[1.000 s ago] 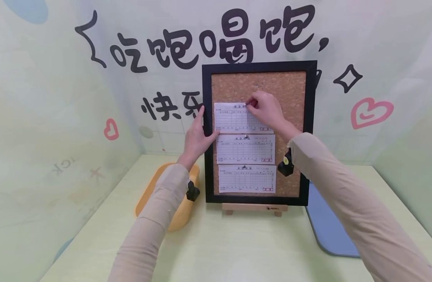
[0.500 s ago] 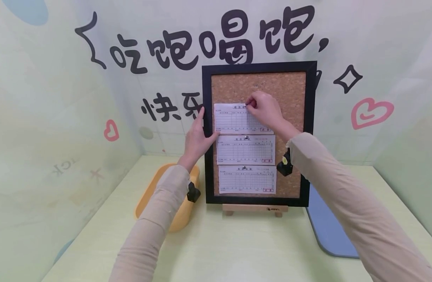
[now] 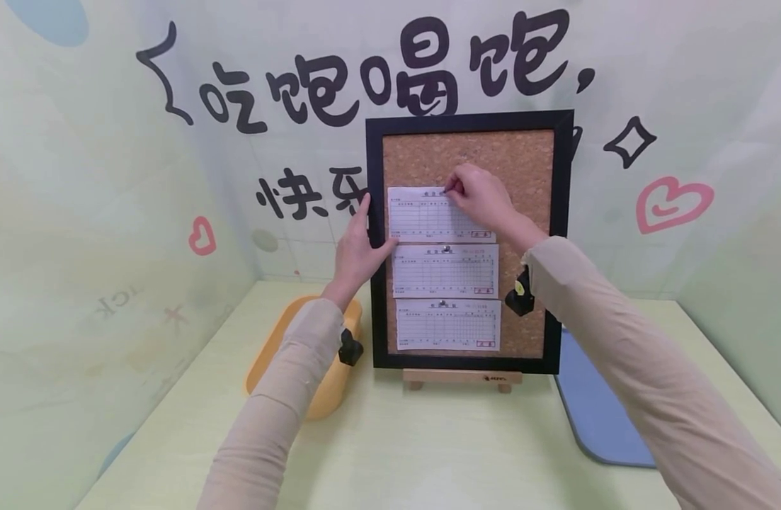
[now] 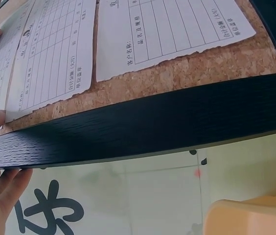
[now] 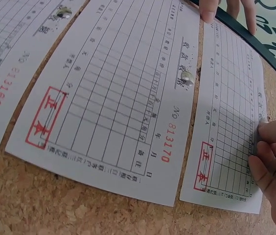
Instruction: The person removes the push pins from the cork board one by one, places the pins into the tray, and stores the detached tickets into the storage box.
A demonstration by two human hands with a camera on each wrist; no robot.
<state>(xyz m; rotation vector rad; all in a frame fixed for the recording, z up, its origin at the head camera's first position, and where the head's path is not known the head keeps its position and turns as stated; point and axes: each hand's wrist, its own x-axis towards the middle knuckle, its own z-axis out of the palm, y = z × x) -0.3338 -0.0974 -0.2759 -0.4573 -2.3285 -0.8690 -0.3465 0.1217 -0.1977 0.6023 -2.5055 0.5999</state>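
Note:
Three printed receipt slips hang one above another on a black-framed corkboard (image 3: 469, 157). My left hand (image 3: 356, 251) grips the board's left edge, thumb on the front by the lower left corner of the top receipt (image 3: 422, 214), fingers behind the frame (image 4: 143, 122). At that receipt's upper edge my right hand (image 3: 482, 198) pinches a push pin, mostly hidden by the fingertips; the right wrist view shows those curled fingers (image 5: 270, 161) against the paper. Clear pins hold the middle receipt (image 5: 113, 98) and the bottom receipt (image 3: 447, 326) near their top edges.
The board leans on a small wooden easel (image 3: 462, 376) on the pale table (image 3: 454, 453). A yellow bin (image 3: 326, 397) stands left, partly behind the left forearm. A blue mat or tray (image 3: 600, 411) lies right, under the right arm. Behind rises a wall with black lettering (image 3: 314, 88).
Both hands stay almost in place. A shiny bit at the right fingertips, seen earlier, is hardly visible now. The receipts have not visibly moved.

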